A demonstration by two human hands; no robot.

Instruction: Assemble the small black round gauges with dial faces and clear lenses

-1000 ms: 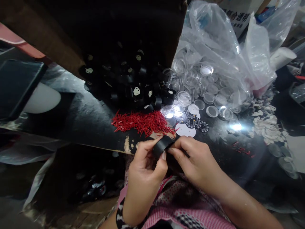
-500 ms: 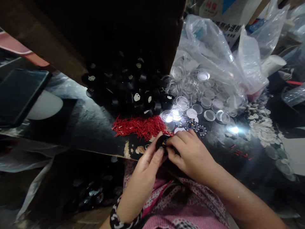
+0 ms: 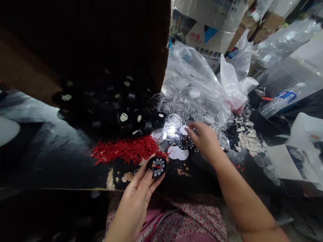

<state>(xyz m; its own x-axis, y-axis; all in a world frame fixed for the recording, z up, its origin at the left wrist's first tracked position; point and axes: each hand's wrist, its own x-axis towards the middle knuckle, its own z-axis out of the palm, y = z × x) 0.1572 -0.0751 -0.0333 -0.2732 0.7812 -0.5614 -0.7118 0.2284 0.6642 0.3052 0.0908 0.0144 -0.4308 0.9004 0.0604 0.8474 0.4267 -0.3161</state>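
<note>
My left hand (image 3: 142,188) holds a round black gauge (image 3: 157,166) by its edge, its printed dial with a red pointer facing up. My right hand (image 3: 202,136) reaches over the near edge of a pile of clear round covers (image 3: 181,102), thumb and index finger at one clear disc; whether they grip it is hard to see. Left of the covers lies a heap of red pointers (image 3: 126,149). Between the hands are white discs (image 3: 178,153) and black printed dials (image 3: 185,142).
A large dark box (image 3: 161,43) with black round housings (image 3: 121,117) stands at the back left. A plastic bag (image 3: 199,64) covers the back of the pile. Small pale parts (image 3: 246,134), a white box (image 3: 285,161) and a bottle (image 3: 282,99) are at the right.
My right hand has left the gauge and moved right and forward to the clear covers. My left hand keeps the gauge, its dial now exposed. The view has shifted to the right.
</note>
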